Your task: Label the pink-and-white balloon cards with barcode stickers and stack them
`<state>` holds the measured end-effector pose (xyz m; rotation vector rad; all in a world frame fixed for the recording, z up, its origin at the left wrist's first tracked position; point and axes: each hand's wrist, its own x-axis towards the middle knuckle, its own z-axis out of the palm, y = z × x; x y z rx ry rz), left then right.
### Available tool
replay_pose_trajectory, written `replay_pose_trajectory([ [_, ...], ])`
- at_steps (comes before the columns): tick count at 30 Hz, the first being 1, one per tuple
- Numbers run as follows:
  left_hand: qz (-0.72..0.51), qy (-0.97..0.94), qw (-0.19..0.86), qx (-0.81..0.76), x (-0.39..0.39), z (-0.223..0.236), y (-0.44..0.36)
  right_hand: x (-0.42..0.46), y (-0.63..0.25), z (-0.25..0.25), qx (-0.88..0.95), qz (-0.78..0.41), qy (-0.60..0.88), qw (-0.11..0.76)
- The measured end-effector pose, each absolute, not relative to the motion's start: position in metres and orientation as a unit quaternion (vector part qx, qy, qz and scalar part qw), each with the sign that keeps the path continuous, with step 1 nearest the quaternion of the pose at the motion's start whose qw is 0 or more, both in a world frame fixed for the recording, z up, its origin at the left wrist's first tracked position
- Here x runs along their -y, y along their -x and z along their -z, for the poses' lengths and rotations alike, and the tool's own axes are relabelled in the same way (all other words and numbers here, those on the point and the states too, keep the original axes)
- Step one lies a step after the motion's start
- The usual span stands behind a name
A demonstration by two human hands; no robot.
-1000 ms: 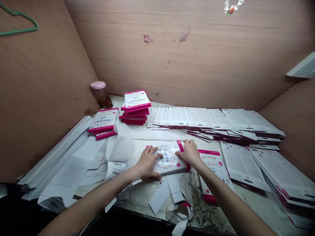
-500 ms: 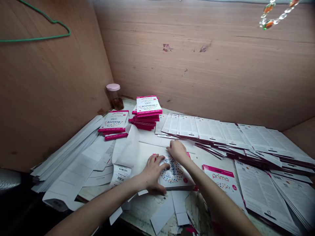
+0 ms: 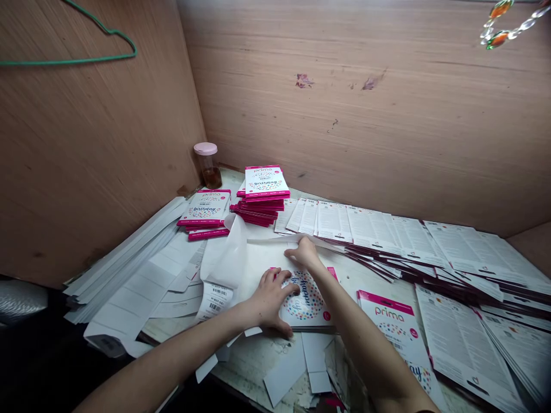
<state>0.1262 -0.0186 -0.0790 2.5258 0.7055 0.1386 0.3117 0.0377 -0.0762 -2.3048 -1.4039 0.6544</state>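
A stack of white-and-pink birthday card packs (image 3: 303, 298) lies in front of me, printed with coloured dots and "happy". My left hand (image 3: 272, 304) rests on its left side, fingers spread and thumb at the near edge. Just beyond the stack, my right hand (image 3: 305, 252) has its fingers curled at a white paper sheet (image 3: 262, 252), whose far edge stands raised behind the knuckles. The fingertips are partly hidden. Left of the stack, a strip of barcode labels (image 3: 215, 299) hangs from curled white backing paper (image 3: 228, 261).
Piled packs (image 3: 263, 186) and a smaller pile (image 3: 205, 207) stand at the back, near a pink-lidded jar (image 3: 207, 166). Overlapping packs (image 3: 370, 226) spread along the right. One pack (image 3: 390, 321) lies face up beside my right forearm. Long paper strips (image 3: 133, 258) cover the left side.
My right hand has moved from the top of the pack stack to just beyond it, and the white sheet's far edge has risen. My left hand has stayed on the stack.
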Motion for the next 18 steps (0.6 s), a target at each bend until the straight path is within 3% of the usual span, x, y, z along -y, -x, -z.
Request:
replay_pose_trajectory([
  [11, -0.043, -0.933, 0.248, -0.256, 0.017, 0.076, -0.128, -0.042, -0.331, 0.078, 0.415, -0.37, 0.744, 0.371],
  [18, -0.033, -0.932, 0.249, -0.261, 0.019, 0.072, -0.128, -0.032, -0.339, 0.073, 0.47, -0.358, 0.679, 0.436],
])
